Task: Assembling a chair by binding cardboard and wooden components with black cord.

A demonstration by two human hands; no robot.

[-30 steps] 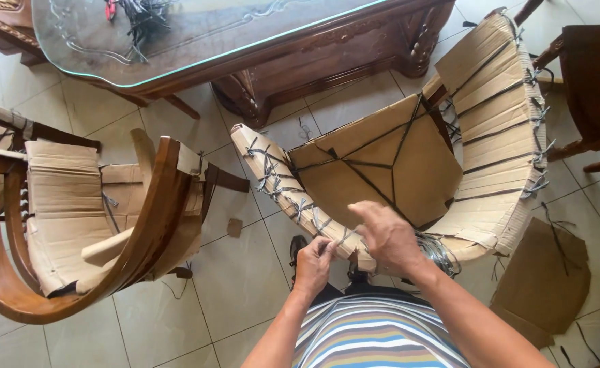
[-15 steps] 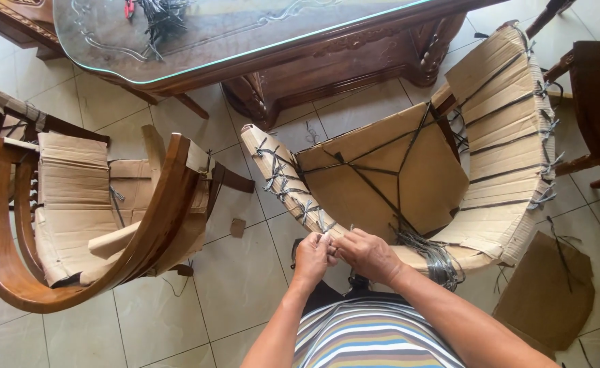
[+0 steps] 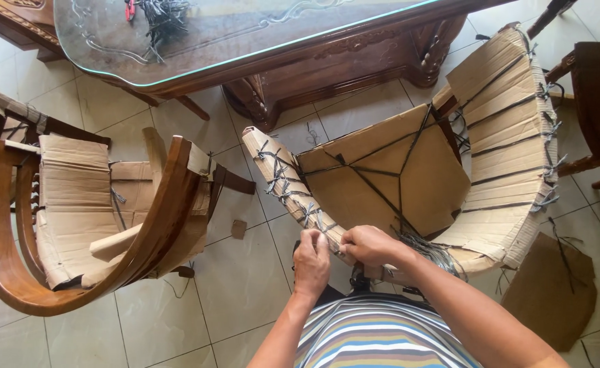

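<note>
A curved chair wrapped in brown cardboard (image 3: 409,170) and tied with thin grey and black strings lies on the tiled floor in front of me. Both hands work at its near left arm. My left hand (image 3: 311,262) pinches a grey string tie (image 3: 313,225) against the cardboard-covered arm. My right hand (image 3: 368,245) is closed on the same spot, right beside it, fingers touching the left. A bundle of loose grey strings (image 3: 436,252) hangs just right of my right wrist.
A second cardboard-wrapped wooden chair (image 3: 88,218) lies on its side at left. A dark wooden table with a glass top (image 3: 245,34) stands ahead, with a bundle of strings (image 3: 160,17) on it. A loose cardboard piece (image 3: 552,293) lies at right; another dark chair (image 3: 596,102) stands at far right.
My right hand dropped from a raised position over the chair arm and came together with the left hand on the string tie. The view shifted slightly.
</note>
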